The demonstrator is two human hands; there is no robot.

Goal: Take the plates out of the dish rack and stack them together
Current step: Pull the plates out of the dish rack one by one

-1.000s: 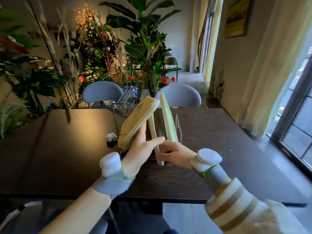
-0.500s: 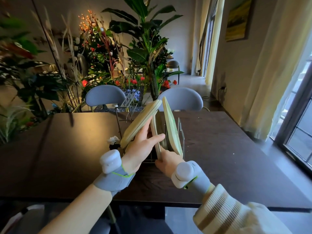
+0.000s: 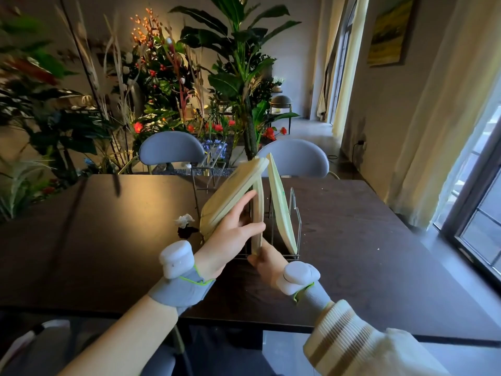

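Note:
A wire dish rack (image 3: pixel 296 221) stands in the middle of the dark table (image 3: pixel 366 240). My left hand (image 3: pixel 230 240) grips a pale green plate (image 3: pixel 230 191) that is tilted left, out of the rack. Beside it, my right hand (image 3: pixel 267 260) pinches the lower edge of a second plate (image 3: pixel 258 213), held nearly upright with its top rim touching the first plate. A third plate (image 3: pixel 280 210) leans upright in the rack to the right.
A small white and dark object (image 3: pixel 185 225) lies on the table left of the rack. Two blue chairs (image 3: pixel 172 149) stand at the far edge, with plants behind. A window and curtain fill the right side.
The tilted plate in my left hand has swung closer to the upright plate, until their top rims meet. My right hand has shifted down to that plate's bottom edge.

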